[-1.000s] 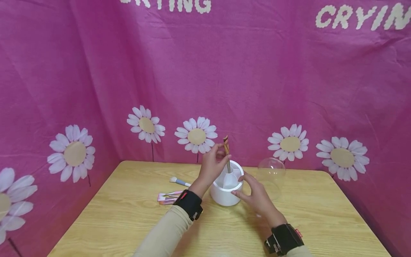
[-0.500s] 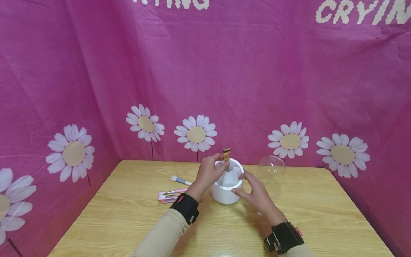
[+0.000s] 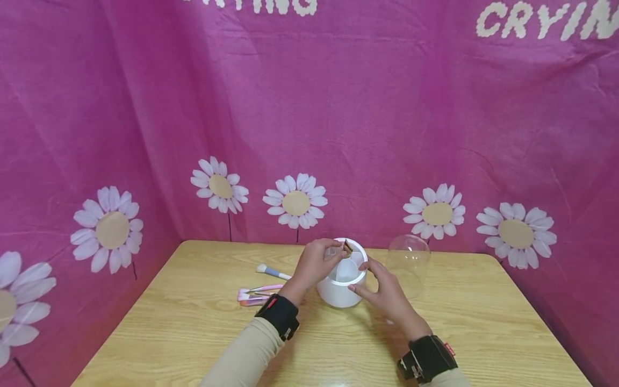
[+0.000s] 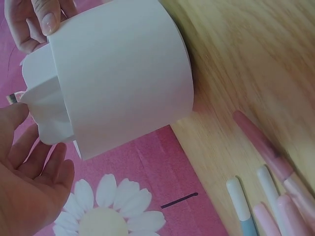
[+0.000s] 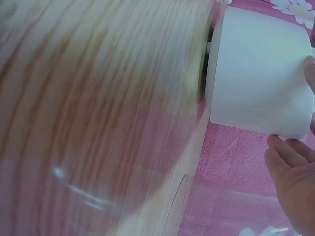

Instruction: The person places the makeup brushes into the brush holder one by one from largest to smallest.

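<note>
A white round organizer with several compartments stands mid-table, tilted-looking only in the wrist views. My right hand grips its right side, the thumb on the front wall and fingertips at the rim. In the right wrist view, the fingers lie against the white wall. My left hand is over the left rim, fingertips beside a slim gold-and-brown item whose top leans in the middle. In the left wrist view, the left fingers are spread and apart from the thumb; the item's lower part is hidden.
Left of the organizer lie a blue-handled makeup brush and several pink brushes. A clear dome cover stands close to its right on the wooden table. A pink flowered cloth hangs behind.
The gold-and-brown item has dropped deeper into the organizer and now leans right. My left hand has come down to the rim, its fingers now apart from the item. The right hand has stayed put.
</note>
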`<state>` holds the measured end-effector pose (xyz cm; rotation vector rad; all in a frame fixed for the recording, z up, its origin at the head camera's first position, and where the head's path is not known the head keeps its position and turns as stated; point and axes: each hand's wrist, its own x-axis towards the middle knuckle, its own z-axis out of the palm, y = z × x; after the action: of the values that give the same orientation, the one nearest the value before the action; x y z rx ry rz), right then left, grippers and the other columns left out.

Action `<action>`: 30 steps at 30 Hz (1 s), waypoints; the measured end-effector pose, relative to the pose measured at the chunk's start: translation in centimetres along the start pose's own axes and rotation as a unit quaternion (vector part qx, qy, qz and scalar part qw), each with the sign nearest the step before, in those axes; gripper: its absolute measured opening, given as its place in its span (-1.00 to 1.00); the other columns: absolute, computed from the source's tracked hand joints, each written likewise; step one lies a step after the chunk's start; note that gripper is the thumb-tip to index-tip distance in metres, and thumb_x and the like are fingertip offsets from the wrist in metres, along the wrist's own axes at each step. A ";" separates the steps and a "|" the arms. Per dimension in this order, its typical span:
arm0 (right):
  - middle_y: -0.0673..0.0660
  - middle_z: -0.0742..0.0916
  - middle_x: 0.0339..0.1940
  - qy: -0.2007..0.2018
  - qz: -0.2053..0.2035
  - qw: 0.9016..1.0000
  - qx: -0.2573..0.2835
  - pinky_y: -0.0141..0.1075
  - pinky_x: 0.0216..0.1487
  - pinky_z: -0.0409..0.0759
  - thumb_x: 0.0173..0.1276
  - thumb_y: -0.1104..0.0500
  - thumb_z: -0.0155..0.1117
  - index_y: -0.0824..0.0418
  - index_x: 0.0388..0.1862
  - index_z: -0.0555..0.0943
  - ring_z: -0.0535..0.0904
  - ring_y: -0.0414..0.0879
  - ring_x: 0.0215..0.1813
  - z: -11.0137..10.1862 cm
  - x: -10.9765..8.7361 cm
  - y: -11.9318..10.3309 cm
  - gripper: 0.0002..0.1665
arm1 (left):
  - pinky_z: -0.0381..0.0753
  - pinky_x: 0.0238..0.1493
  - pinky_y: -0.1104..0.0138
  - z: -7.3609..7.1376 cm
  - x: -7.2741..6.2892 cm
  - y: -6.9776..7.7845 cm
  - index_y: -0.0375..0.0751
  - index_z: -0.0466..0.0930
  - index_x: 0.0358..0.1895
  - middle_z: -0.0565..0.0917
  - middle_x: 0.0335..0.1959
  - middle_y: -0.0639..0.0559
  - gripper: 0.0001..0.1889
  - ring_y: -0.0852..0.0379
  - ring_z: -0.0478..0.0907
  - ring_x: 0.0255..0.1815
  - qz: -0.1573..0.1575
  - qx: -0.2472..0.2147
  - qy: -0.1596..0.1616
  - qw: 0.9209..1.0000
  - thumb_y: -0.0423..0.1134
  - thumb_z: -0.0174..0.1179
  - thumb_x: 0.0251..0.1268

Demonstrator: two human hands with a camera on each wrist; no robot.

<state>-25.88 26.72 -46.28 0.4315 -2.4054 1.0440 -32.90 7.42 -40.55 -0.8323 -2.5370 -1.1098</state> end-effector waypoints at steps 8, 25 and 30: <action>0.30 0.66 0.16 -0.009 0.004 1.000 0.007 0.22 0.25 0.50 0.14 0.18 0.61 0.27 -0.03 0.52 0.58 0.25 0.25 0.3 0.2 -0.4 -0.48 | 0.53 0.29 0.10 -0.5 -0.6 -0.5 -0.23 0.71 0.11 0.73 0.10 -0.08 -0.62 -0.02 0.61 0.23 -0.009 0.002 -0.001 1.000 -0.06 0.32 0.39; 0.35 0.67 0.17 0.010 0.015 1.000 0.022 0.23 0.28 0.47 0.10 0.25 0.62 0.29 -0.06 0.50 0.59 0.33 0.23 0.7 -0.1 -0.5 -0.48 | 0.59 0.19 0.04 -1.2 -4.1 -2.5 -0.25 0.67 0.12 0.71 0.07 -0.14 -0.66 -0.10 0.61 0.17 -0.018 0.025 0.066 0.997 -0.14 0.29 0.41; 0.35 0.67 0.17 0.015 0.013 1.000 0.024 0.25 0.26 0.48 0.10 0.27 0.62 0.31 -0.06 0.50 0.59 0.34 0.23 0.6 -0.1 -0.5 -0.48 | 0.66 -0.07 0.10 -2.5 -5.3 -5.0 -0.26 0.68 0.05 0.73 -0.06 -0.15 -0.72 -0.08 0.67 -0.05 -0.069 0.045 0.094 0.992 -0.19 0.30 0.39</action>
<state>-25.69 25.92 -46.40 0.4000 -2.3686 1.1143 -31.60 0.69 -44.14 -0.5124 -2.4952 -1.0508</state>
